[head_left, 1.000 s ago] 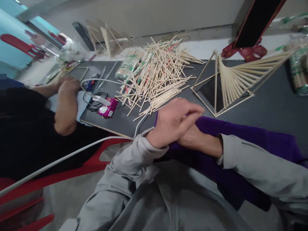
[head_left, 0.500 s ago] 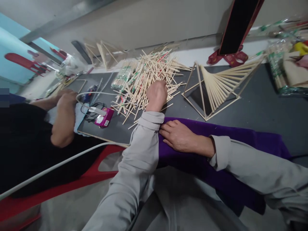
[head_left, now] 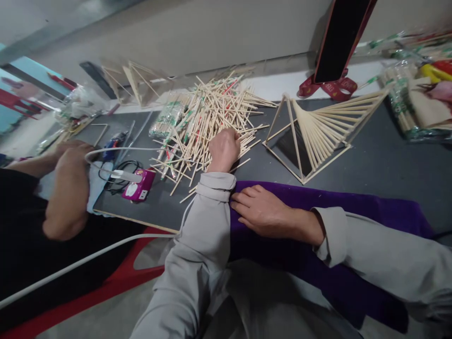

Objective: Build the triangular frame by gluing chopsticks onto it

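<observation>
My left hand (head_left: 224,149) is curled at the near right side of a loose pile of thin wooden sticks (head_left: 208,117); its fingertips are hidden, so what it grips does not show. On the purple cloth (head_left: 339,207) at the table's front edge, my right hand (head_left: 263,211) lies palm down with its fingers spread a little, holding nothing. Right of the pile stands a stick frame (head_left: 303,141) with a fan of sticks running up to the right.
A magenta power adapter (head_left: 138,185) with a white cable lies left, beside another person's forearms (head_left: 70,188). Behind the frame stands a dark upright device (head_left: 342,42) on a red ribbon. Bagged sticks (head_left: 400,101) lie at the right.
The view has shifted, so the left-side things sit further left and lower. My left hand stays at the pile, its fingers slightly more curled; my right hand still rests on the cloth.
</observation>
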`<act>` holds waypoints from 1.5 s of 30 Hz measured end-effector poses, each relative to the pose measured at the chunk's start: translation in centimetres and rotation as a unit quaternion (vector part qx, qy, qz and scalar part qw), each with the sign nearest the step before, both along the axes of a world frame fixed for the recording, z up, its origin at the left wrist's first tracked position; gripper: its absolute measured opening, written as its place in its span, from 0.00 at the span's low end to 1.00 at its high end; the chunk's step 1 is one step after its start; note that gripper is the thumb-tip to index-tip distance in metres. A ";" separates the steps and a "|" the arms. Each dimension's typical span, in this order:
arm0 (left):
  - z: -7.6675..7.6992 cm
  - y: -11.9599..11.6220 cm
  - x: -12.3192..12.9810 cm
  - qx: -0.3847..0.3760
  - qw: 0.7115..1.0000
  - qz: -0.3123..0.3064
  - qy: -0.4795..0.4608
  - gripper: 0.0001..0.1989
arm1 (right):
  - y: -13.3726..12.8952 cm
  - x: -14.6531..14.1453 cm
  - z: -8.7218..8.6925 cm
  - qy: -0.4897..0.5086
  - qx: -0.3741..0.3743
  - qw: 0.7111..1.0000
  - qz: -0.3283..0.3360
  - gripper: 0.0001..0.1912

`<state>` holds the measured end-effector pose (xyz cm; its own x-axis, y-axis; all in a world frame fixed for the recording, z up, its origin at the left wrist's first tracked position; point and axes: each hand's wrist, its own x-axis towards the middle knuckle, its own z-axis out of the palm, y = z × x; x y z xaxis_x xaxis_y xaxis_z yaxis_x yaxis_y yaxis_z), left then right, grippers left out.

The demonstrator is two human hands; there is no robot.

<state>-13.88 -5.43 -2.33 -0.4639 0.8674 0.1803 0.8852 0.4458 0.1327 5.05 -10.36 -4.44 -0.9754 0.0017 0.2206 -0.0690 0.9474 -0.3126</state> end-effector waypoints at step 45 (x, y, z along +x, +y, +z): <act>0.8 0.4 0.6 0.161 0.618 -0.065 -0.767 0.05 | 3.0 -0.2 1.5 0.035 -0.649 0.717 -0.253 0.06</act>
<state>-13.24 -4.99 -1.54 -0.2338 0.9489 -0.2120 -0.3666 0.1159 0.9231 4.81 -7.33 -2.94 -0.7643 0.5993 -0.2382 0.1218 -0.2285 -0.9659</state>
